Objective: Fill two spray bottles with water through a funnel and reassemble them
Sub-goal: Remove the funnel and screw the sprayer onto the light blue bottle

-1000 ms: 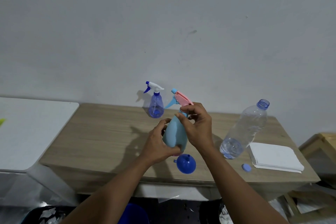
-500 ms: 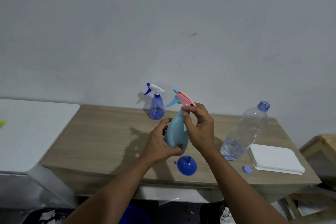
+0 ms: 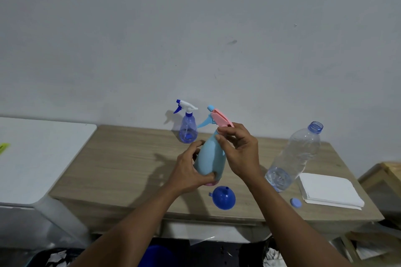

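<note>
Light-blue spray bottle (image 3: pixel 209 159) sat gripped around its body by the left hand (image 3: pixel 187 172), right hand (image 3: pixel 239 153) pinching its pink trigger head (image 3: pixel 221 119), blue funnel (image 3: pixel 224 197) just below both.

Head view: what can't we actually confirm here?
- Light blue spray bottle: opaque body, so its water level is unreadable.
- Its neck collar: covered by the right hand, so thread engagement is unknown.
- Its base: wrapped by the left hand, so whether it rests on the table is unclear.
- Small clear blue spray bottle: too small to read the fill line.
- Floor items: cut off by the bottom edge.
</note>
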A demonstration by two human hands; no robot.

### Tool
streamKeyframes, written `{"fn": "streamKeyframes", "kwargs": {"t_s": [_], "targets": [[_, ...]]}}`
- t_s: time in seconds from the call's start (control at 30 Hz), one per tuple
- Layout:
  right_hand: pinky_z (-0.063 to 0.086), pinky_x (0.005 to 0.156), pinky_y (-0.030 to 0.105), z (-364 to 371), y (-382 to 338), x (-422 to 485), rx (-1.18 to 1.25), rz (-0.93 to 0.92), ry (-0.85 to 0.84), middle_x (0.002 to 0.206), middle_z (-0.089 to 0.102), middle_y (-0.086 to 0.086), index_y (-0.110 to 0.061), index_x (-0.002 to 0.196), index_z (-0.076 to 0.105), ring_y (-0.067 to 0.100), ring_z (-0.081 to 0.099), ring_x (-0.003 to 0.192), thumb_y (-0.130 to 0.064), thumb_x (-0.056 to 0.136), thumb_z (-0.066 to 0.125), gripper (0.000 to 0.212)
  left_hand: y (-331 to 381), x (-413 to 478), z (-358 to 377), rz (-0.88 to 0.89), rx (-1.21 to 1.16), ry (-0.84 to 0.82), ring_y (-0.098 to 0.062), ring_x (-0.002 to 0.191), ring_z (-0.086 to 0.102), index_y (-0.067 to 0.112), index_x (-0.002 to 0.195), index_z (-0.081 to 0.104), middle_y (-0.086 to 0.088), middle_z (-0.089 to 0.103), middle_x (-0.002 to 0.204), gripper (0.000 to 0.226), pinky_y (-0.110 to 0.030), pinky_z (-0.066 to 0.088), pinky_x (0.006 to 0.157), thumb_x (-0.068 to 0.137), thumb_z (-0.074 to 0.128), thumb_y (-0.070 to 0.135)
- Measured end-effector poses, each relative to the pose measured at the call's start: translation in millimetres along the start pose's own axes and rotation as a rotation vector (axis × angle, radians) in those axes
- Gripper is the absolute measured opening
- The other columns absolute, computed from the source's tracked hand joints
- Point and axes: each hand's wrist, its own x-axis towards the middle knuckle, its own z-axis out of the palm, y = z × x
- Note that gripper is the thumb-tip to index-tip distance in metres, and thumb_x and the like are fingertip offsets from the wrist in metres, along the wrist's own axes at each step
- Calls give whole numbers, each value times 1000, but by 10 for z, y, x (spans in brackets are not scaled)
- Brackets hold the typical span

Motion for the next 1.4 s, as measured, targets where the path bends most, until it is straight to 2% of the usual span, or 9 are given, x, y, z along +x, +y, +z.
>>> {"fn": "streamKeyframes", "kwargs": {"t_s": [0.1,0.27,0.43,0.6,0.8,0.97,1.03,1.2,1.4], "targets": [[55,82,24,25,-18,14,-33,-13,19,108,67,0,-22,99,71,13,66,100,-6,83,79,24,-1,-9,2,-1,-13,-22,-3,107,58,37,132,43,21,55,120,90,-19,57,74,57,93,35],[57,91,31,-33,-20,20,48,17,-39,114,66,3,-17,105,72,17,65,109,-1,91,68,21,23,-10,-15,0,-37,-9,-1,107,56,35,132,45,22,55,119,87,-17,55,72,59,93,31],[55,80,25,34,-75,64,-27,-7,10,104,68,-4,-22,94,71,9,65,97,-8,82,80,21,12,1,-16,-11,-53,-21,-3,103,59,31,134,45,16,58,117,90,-15,52,69,57,93,29],[56,91,32,-67,-18,37,78,32,-61,113,68,7,-11,105,73,20,66,108,0,92,67,19,7,-2,-27,-6,-61,-32,0,105,57,31,131,48,17,58,117,83,-14,52,69,60,92,23],[58,85,33,-29,-27,78,60,63,-23,99,69,4,-7,93,73,15,66,95,-3,80,81,16,-38,-12,-27,-34,-55,-68,-2,105,58,35,134,44,16,57,118,86,-23,58,75,62,91,33],[58,89,30,-76,-60,72,87,80,-102,112,67,4,-13,104,72,19,67,105,1,91,68,20,-42,6,-33,-19,-88,-50,-7,108,59,33,135,46,14,59,120,82,-23,58,74,65,91,33],[58,88,30,-76,-67,89,105,90,-104,115,67,6,-9,106,73,19,67,106,2,90,69,20,-37,13,-53,-15,-101,-49,-8,108,59,33,135,48,14,59,120,81,-24,58,71,67,91,34],[58,83,28,-59,-63,117,144,118,-57,109,69,6,-3,101,72,14,67,103,1,85,74,16,-18,11,-66,-12,-113,-62,-7,107,59,32,135,49,15,60,118,79,-25,59,70,68,90,36],[58,89,35,-81,-57,184,200,141,-78,110,70,6,-6,105,73,21,68,107,1,88,72,18,-28,45,-83,-4,-118,-56,-11,109,60,35,138,47,14,60,122,81,-31,62,71,69,88,43]]}}
